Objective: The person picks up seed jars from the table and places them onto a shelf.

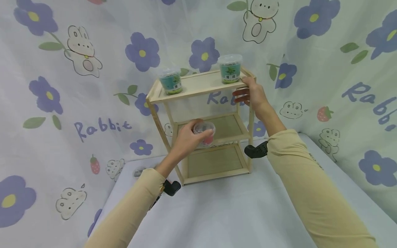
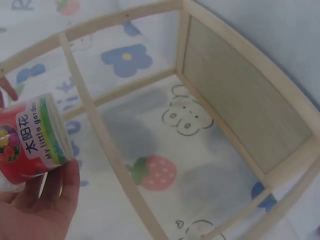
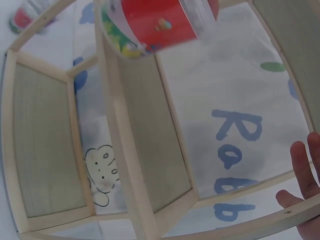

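Reading the red cup (image 2: pixel 22 142) first: on its label we make out "My little garden" beside the Chinese characters 太阳花, set near a picture of flowers. Our left hand (image 1: pixel 187 137) grips this cup, fingers and thumb curled round its side. The cup sits before the middle shelf of a wooden rack (image 1: pixel 198 92); whether it touches the shelf, we cannot tell.

Our right hand (image 1: pixel 258 96), higher up, grips the rack's top corner, with fingers showing below the top rail. Just beside this hand, on the top shelf, we note one green cup (image 1: pixel 230 71); its print is too small for us to read. A second green cup (image 1: pixel 171 83) stands on the same shelf, above and to the left of our left hand, lettering likewise too fine.

Behind both hands hangs a patterned cloth (image 1: pixel 108 86), where we read "Rabbit" among purple flowers and strawberries. Left of our left forearm, a clear container (image 1: pixel 138 171) lies partly hidden on the white table (image 1: pixel 217 213).
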`<state>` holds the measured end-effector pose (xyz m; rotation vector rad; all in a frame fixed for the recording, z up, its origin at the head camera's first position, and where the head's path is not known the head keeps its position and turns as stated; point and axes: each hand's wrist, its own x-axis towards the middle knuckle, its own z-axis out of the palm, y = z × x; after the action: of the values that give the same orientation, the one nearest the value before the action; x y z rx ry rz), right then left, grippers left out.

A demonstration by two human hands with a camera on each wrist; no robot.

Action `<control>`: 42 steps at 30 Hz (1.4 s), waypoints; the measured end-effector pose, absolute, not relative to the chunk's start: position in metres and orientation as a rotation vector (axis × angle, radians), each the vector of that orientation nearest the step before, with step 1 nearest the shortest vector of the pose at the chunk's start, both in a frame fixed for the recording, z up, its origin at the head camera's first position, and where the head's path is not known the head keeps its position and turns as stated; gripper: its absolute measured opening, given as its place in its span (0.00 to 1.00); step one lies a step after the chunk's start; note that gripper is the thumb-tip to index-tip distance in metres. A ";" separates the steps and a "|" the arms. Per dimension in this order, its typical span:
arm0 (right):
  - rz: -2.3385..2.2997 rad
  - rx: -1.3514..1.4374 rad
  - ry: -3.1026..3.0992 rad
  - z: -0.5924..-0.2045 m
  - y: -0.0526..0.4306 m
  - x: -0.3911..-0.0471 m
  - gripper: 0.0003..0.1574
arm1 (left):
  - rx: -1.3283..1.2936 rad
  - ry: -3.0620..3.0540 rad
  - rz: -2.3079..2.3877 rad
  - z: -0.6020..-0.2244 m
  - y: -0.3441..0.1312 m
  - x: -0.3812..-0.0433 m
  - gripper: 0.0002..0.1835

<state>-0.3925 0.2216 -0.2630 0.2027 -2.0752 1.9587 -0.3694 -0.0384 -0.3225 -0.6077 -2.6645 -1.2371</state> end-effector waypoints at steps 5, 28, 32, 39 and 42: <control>1.951 0.208 -2.072 -0.263 0.221 -0.394 0.35 | -0.601 -2.632 -1.332 -0.324 -0.022 -0.384 0.37; 1.919 0.168 -2.083 -0.264 0.219 -0.396 0.36 | -0.390 -2.643 -1.513 -0.339 0.061 -0.425 0.42; 1.902 0.171 -2.089 -0.265 0.219 -0.396 0.37 | -0.368 -2.617 -1.552 -0.343 0.074 -0.426 0.43; 1.891 0.176 -2.101 -0.265 0.219 -0.395 0.37 | -0.339 -2.514 -1.649 -0.347 0.088 -0.424 0.43; 1.895 0.173 -2.104 -0.264 0.219 -0.394 0.36 | -0.361 -2.457 -1.741 -0.348 0.091 -0.422 0.44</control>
<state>-0.3939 0.2194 -0.2639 0.1727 -2.1038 1.8947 -0.4218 0.0914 -0.3480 -0.3609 -2.4572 -1.7412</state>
